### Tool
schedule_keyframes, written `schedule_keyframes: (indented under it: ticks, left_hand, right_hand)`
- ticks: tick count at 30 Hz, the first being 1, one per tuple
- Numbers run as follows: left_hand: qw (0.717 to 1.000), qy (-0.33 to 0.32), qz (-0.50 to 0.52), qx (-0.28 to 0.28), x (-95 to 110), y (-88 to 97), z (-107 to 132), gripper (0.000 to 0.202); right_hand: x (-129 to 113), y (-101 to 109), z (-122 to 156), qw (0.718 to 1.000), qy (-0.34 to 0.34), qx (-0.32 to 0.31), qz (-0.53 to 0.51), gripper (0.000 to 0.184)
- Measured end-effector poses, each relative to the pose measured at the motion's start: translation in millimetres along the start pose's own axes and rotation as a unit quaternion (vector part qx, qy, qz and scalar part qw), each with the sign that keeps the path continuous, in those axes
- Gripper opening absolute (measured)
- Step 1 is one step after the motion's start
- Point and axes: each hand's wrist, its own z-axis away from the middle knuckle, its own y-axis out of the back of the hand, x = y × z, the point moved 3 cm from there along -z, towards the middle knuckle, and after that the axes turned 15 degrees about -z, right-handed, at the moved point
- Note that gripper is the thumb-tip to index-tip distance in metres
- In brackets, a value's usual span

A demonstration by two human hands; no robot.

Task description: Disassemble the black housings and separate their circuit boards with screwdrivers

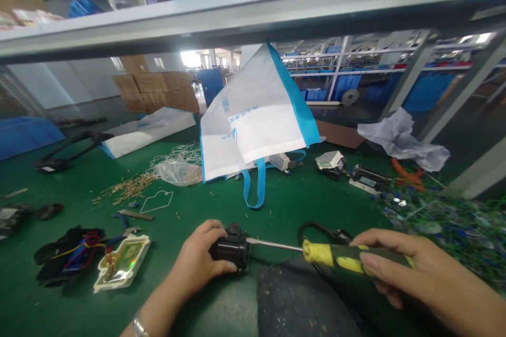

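A green mat (300, 205) is spread over the work surface, and a grey shelf rail (253, 16) runs across the top of the view. Behind it a large hall is seen, with stacked cardboard boxes (158, 89) far left and blue bins (427, 89) on racks far right.

Near the bottom edge, a small black part (233, 248) is gripped by the left hand (197, 263), whose fingers are curled round it. A screwdriver (348, 258) with a yellow and dark handle is held by the right hand (419, 279), closed about the handle — its metal shaft is laid against the black part. A black cable (316, 229) loops just behind the shaft, and a dark cloth (300, 300) lies below it.

Open mat is left between the hands and a white bag with blue trim (256, 116), which stands tilted in the middle distance. Blue print is seen on the bag, but it cannot be read. To the left lie a pale cover with a green board (122, 263), coloured wires (79, 253), brass pins (126, 187) and a clear plastic bag (177, 171). To the right — crumpled white paper (399, 137) and a heap of scrap parts (446, 221) crowding the edge.
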Motion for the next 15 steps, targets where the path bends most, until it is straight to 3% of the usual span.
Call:
schedule_keyframes:
  ticks: [4,15]
  left_hand:
    - [0.998,0.013,0.063,0.004,-10,0.1,-1,0.037]
    - [0.992,0.046,0.118,0.002,-18,3.2,-2,0.031]
  right_hand:
    - [5,-1,-5,0.999,-0.018,0.007,-0.035,0.059]
    - [6,-13,-11,0.996,-0.012,-0.040,-0.080,0.056]
